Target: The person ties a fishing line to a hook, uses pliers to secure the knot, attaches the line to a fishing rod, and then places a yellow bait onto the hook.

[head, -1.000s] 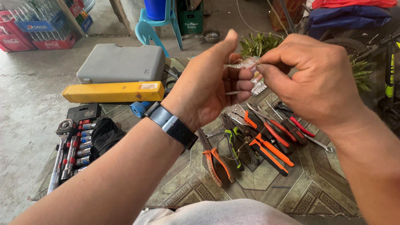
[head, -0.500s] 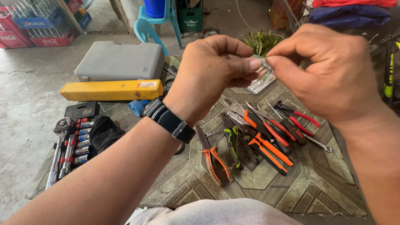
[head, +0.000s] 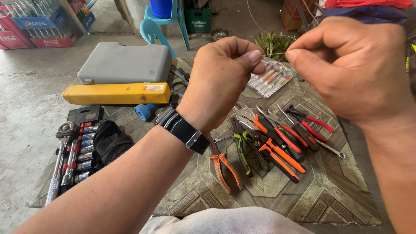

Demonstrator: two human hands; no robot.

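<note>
Up in the top middle of the frame, both hands pinch a thin wire: left hand one end, right hand the other. It looks stretched straight, nothing joined yet. Pliers lie untouched on the mat below.

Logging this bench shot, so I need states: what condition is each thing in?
left hand: pinching one end of the thin pale wire
right hand: pinching the wire's other end
thin pale wire: stretched between the fingertips
grey plastic case: closed
orange-handled pliers: lying on the mat, handles apart
socket set: laid open
</note>
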